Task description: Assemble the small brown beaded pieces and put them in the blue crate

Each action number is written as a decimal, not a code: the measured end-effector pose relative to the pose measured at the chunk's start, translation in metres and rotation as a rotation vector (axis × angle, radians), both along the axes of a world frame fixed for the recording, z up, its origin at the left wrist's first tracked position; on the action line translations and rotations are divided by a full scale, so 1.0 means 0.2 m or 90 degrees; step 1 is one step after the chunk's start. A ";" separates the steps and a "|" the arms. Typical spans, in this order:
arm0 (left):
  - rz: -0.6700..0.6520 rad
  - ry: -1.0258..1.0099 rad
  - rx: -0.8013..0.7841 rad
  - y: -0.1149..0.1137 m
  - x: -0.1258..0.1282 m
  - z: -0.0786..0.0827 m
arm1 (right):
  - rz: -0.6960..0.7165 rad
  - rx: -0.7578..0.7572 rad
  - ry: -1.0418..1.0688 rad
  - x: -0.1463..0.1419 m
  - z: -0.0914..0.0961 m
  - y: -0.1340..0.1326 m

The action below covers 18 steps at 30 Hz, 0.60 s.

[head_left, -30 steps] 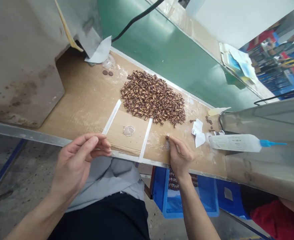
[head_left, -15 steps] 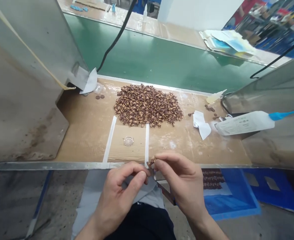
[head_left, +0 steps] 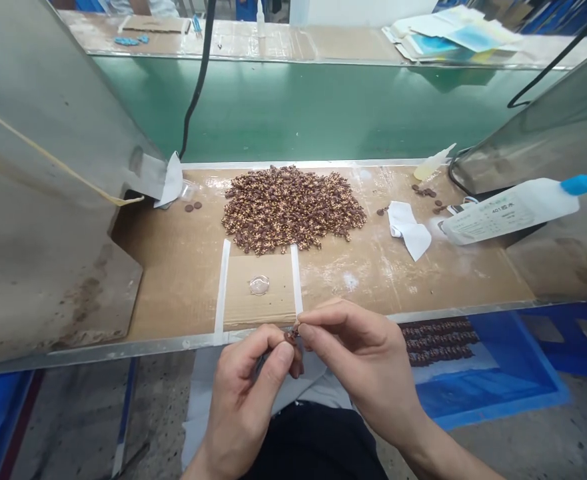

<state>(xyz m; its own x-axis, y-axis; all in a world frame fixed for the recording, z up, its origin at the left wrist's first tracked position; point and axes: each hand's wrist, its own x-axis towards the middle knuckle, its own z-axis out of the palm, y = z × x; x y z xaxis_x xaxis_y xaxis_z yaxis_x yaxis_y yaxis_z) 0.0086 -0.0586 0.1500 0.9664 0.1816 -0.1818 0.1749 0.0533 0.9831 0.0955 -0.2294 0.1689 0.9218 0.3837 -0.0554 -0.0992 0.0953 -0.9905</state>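
Note:
Just past the bench's front edge, my left hand (head_left: 256,393) and my right hand (head_left: 366,367) meet at the fingertips. A small dark brown piece (head_left: 290,337) sits between the left thumb and forefinger. My right thumb and forefinger pinch its upper end, where a small light-coloured bit shows; the detail is too tiny to make out. Beyond the hands, a big heap of small brown-and-gold pieces (head_left: 290,210) lies on the cardboard-covered bench. Nearer, a clear round plastic dish (head_left: 260,285) rests on a cardboard pad (head_left: 238,310) between white tape strips.
At right lie a labelled glue bottle (head_left: 513,212) with a blue tip, a white cloth (head_left: 410,230), a small yellowish bottle (head_left: 433,165) and loose brown discs (head_left: 423,191). Metal housings (head_left: 48,220) flank the bench. Below right, a blue crate (head_left: 498,393) holds rows of brown pieces.
The view has turned slightly. The brown piece has come from the right fingertips to the left ones, and the fingertips of both hands are now closer together.

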 end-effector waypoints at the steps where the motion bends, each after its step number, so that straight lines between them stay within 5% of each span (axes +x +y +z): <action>1: -0.002 0.001 -0.004 0.00 0.00 0.00 | 0.005 0.007 0.003 -0.01 0.00 0.00; 10: 0.007 0.023 -0.076 0.00 0.00 0.01 | 0.003 0.005 0.019 0.00 0.04 0.01; 18: -0.035 0.119 -0.308 0.01 0.08 -0.04 | 0.016 -0.030 0.057 0.06 0.03 -0.03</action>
<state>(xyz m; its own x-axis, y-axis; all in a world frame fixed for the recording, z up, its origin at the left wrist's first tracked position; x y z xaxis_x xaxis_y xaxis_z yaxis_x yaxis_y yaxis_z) 0.0237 -0.0574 0.1426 0.9152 -0.0164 -0.4026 0.3605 0.4797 0.7999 0.1075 -0.2363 0.1753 0.9026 0.4014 -0.1554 -0.1892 0.0455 -0.9809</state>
